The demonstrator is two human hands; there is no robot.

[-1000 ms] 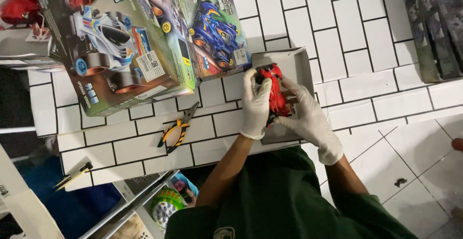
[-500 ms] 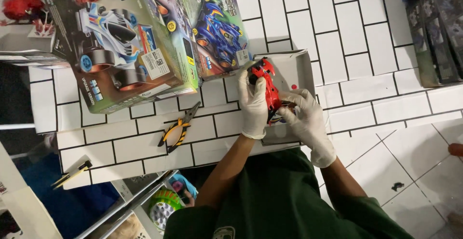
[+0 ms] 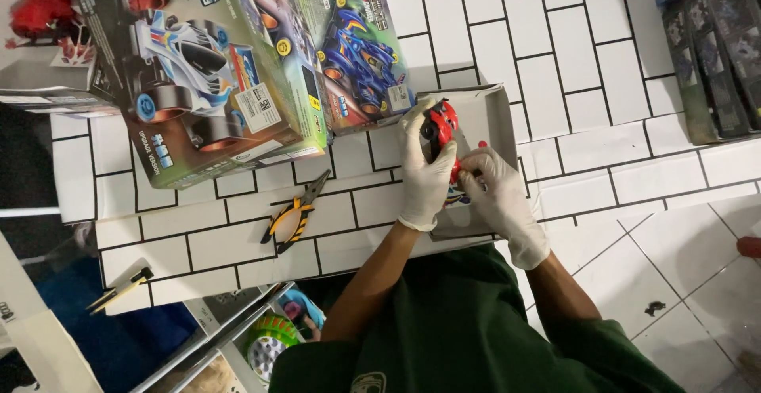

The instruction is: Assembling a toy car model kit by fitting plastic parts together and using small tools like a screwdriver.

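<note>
A red toy race car (image 3: 441, 126) is being held over a shallow grey cardboard tray (image 3: 498, 116) on the white-tiled tabletop (image 3: 555, 52). The left hand (image 3: 424, 167), in a white glove, is being kept upright with its grip clenched around the car's side. The right hand (image 3: 498, 195), also gloved, is being bent inward at the wrist, its fingertips (image 3: 469, 160) being pressed to the car's lower end; what they are pinching there, perhaps a small part, cannot be made out. Two model car boxes are being seen beyond: one large box (image 3: 198, 68) and one smaller box (image 3: 361, 52). One pair of yellow-handled pliers (image 3: 293, 215) is lying left of the hands.
</note>
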